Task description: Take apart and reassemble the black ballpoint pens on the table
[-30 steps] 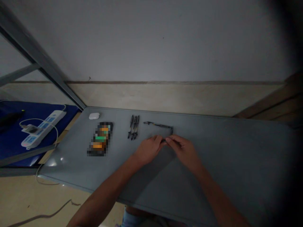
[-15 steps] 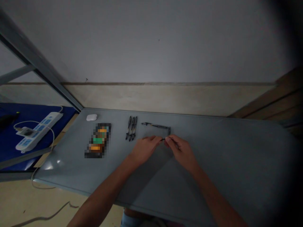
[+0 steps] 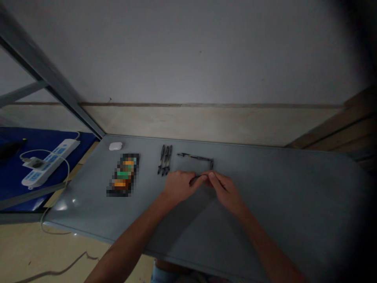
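Note:
My left hand (image 3: 180, 185) and my right hand (image 3: 224, 189) meet over the grey table (image 3: 279, 204), both pinched on a thin dark pen (image 3: 196, 178) held between their fingertips. Just beyond them a loose dark pen (image 3: 193, 157) lies crosswise with a small dark cap (image 3: 212, 164) at its right end. Three dark pens (image 3: 165, 159) lie side by side to the left of the hands.
A blurred, colourful flat object (image 3: 123, 174) and a small white case (image 3: 115, 146) lie at the table's far left. Left of the table, a white power strip (image 3: 48, 162) with a cable rests on a blue surface (image 3: 11, 173). A wall stands behind the table.
Both hands have drawn slightly toward me and a little left, staying together; the thin pen between the fingertips now shows more clearly. The other items lie as before.

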Demonstrator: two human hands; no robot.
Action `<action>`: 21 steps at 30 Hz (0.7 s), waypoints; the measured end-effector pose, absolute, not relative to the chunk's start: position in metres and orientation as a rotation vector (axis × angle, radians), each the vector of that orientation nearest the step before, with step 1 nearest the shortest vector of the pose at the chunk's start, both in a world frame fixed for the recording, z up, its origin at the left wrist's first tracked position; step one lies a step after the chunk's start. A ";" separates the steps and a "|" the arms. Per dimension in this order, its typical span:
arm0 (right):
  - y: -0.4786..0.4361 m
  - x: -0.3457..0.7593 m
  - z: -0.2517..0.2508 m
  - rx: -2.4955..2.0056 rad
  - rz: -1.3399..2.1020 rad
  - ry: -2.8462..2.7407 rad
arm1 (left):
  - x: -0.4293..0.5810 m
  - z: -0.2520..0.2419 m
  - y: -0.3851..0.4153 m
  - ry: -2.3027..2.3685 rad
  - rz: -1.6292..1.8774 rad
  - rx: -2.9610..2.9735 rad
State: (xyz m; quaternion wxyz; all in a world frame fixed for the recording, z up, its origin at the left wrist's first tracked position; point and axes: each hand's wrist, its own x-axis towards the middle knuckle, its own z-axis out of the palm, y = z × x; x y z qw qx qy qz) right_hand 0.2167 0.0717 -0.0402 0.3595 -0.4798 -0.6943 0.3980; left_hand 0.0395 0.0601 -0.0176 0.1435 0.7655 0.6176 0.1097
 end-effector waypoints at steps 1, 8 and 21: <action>0.074 0.220 -0.041 -1.255 0.997 -1.770 | 0.040 -0.018 0.060 1.796 0.335 2.198; 0.094 0.239 -0.051 -1.382 0.317 -1.942 | 0.041 -0.020 0.060 1.845 0.413 2.141; 0.096 0.242 -0.069 -1.565 0.102 -2.057 | 0.041 -0.017 0.061 1.860 0.387 2.118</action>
